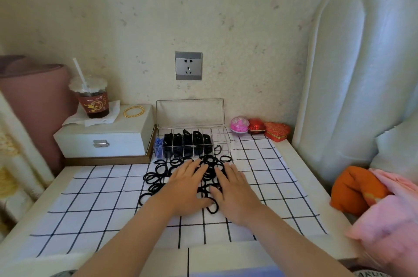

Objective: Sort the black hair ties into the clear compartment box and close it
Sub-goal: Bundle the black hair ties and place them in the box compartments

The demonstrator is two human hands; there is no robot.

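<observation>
A loose pile of black hair ties lies on the white cloth with a black grid. My left hand and my right hand rest flat on the pile, fingers straight, side by side. Behind the pile stands the clear compartment box with its lid raised against the wall. Several of its compartments hold black hair ties, the leftmost holds blue ones, and the right end looks nearly bare.
A white jewellery box with a gold bangle and an iced drink cup stands at the left. Pink and red trinket boxes sit right of the box. A padded headboard and pink bedding border the right.
</observation>
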